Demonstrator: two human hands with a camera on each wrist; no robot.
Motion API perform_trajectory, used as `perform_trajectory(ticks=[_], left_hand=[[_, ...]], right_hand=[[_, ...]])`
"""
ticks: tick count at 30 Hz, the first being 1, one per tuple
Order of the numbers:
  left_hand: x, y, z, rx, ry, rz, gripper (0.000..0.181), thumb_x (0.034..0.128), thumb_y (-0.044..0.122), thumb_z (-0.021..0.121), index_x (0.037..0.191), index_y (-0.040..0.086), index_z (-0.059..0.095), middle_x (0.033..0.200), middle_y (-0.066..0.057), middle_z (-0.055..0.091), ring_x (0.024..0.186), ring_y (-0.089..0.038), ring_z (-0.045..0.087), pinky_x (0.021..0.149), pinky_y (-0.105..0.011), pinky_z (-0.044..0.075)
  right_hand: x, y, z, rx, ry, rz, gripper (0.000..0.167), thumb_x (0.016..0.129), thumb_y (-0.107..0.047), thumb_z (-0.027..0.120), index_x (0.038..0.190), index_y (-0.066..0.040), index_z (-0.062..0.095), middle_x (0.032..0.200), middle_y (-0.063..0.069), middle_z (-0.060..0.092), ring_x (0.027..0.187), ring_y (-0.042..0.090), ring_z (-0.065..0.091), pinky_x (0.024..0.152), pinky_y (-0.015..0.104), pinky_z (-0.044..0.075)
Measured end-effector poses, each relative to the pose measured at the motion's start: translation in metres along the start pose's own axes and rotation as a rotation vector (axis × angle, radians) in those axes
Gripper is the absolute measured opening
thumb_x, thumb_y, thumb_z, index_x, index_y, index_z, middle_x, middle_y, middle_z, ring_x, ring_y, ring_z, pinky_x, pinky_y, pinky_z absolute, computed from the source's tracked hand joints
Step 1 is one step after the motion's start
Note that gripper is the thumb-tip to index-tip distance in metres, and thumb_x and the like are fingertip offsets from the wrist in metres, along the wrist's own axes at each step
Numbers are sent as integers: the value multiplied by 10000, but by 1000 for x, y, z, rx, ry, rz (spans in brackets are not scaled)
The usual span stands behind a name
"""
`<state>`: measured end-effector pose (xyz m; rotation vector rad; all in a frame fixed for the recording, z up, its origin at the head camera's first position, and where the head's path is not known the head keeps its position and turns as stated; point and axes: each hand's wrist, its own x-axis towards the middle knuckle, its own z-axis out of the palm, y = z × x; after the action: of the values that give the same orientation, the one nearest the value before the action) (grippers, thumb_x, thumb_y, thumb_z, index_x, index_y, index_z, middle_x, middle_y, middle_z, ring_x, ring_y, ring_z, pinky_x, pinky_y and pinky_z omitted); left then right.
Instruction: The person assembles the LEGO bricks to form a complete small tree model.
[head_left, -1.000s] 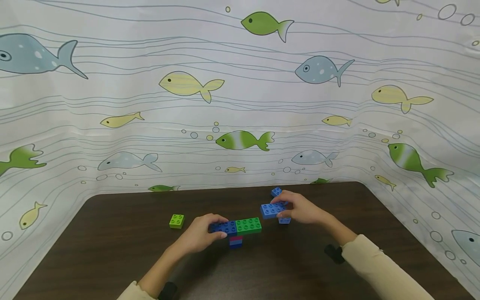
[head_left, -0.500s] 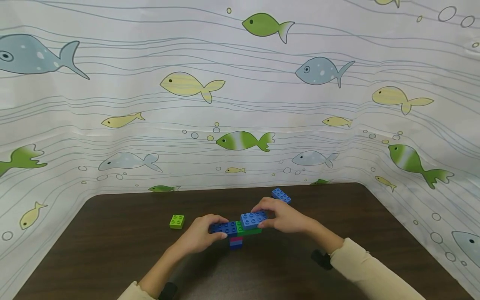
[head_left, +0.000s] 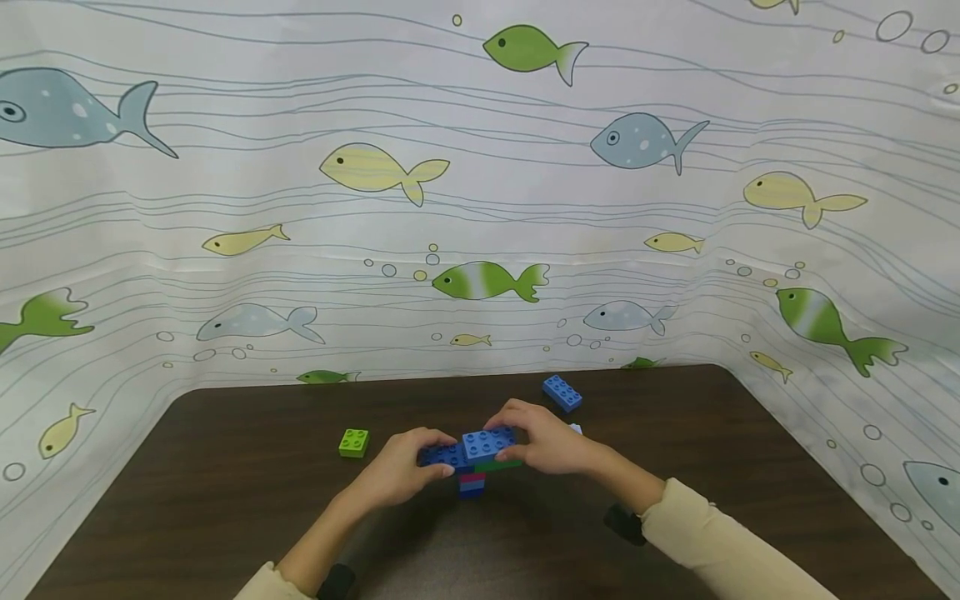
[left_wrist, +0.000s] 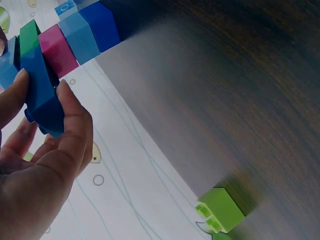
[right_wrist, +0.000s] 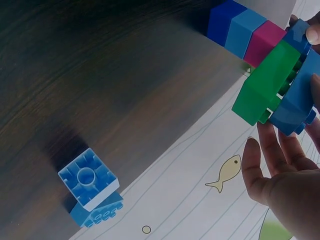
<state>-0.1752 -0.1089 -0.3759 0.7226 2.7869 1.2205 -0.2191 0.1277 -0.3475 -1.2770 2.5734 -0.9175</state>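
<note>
Left hand (head_left: 401,467): thumb and fingers pinching a rectangular dark blue plastic brick (head_left: 446,456) by its left part. Right hand (head_left: 547,442): thumb and fingers gripping a rectangular light blue studded plastic brick (head_left: 482,446), held over the rectangular green plastic brick (right_wrist: 267,82); green studs visible between the two in the right wrist view. Dark blue and green bricks end to end, dark blue left, green right, above a short column at table centre: magenta plastic block (right_wrist: 264,44) uppermost, mid-blue plastic block (right_wrist: 245,32) under it, deep blue plastic block (right_wrist: 225,22) lowest. Lying loose: one square lime-green four-stud plastic brick (head_left: 354,443), left of the left hand; one rectangular blue eight-stud plastic brick (head_left: 562,393), near the far edge, right of centre; one small square light blue plastic brick (right_wrist: 87,177), on that brick's near side, mostly hidden behind the right hand in the head view, hollow underside towards the right wrist camera. Support: dark brown wood-grain table (head_left: 187,500). Surround: white sheet (head_left: 480,208) printed with green, yellow and blue fish. Both sleeves cream.
</note>
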Motion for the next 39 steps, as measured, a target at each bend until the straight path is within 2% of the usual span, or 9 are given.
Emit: perform_trajectory(ticks=[12, 21, 26, 30, 34, 39], left_hand=[[1, 0, 1, 0, -6, -7, 298, 834, 146, 671, 1089, 4, 611, 1073, -136, 600, 953, -272, 566, 825, -461, 461], [0, 1, -1, 0, -23, 1, 305, 843, 144, 661, 1102, -3, 597, 1087, -150, 596, 972, -295, 569, 829, -469, 459], [1, 3, -1, -15, -38, -6, 378, 857, 212, 648, 1148, -14, 562, 1104, -167, 592, 994, -316, 567, 836, -481, 453], [3, 4, 1, -55, -10, -11, 426, 879, 280, 614, 1204, 18, 526, 1094, -147, 599, 1012, -314, 563, 832, -487, 451], [5, 4, 5, -68, 14, -10, 371, 896, 281, 590, 1191, 63, 534, 1067, -117, 606, 1000, -295, 570, 813, -467, 464], [6, 3, 8, -60, 14, 6, 323, 906, 272, 577, 1160, 76, 544, 1053, -117, 615, 984, -290, 585, 802, -450, 475]], right_hand=[[4, 0, 4, 5, -10, 18, 294, 831, -150, 676, 1106, -68, 613, 976, -24, 524, 845, 125, 478, 728, 269, 445], [5, 0, 4, -10, -17, 19, 308, 832, -165, 676, 1114, -64, 609, 987, -20, 526, 847, 125, 477, 737, 301, 453], [5, -1, 3, -11, -15, 21, 308, 828, -154, 680, 1111, -56, 610, 981, -12, 528, 846, 127, 479, 739, 287, 456], [5, -2, 3, -7, -13, 25, 309, 823, -146, 684, 1109, -51, 614, 970, -10, 529, 841, 128, 480, 737, 288, 461], [5, -2, 3, 0, -12, 22, 308, 821, -138, 686, 1107, -47, 615, 963, -9, 530, 835, 126, 480, 732, 288, 463], [5, 0, 3, 3, -5, 11, 313, 818, -142, 689, 1107, -47, 615, 958, -10, 540, 818, 117, 480, 717, 292, 465]])
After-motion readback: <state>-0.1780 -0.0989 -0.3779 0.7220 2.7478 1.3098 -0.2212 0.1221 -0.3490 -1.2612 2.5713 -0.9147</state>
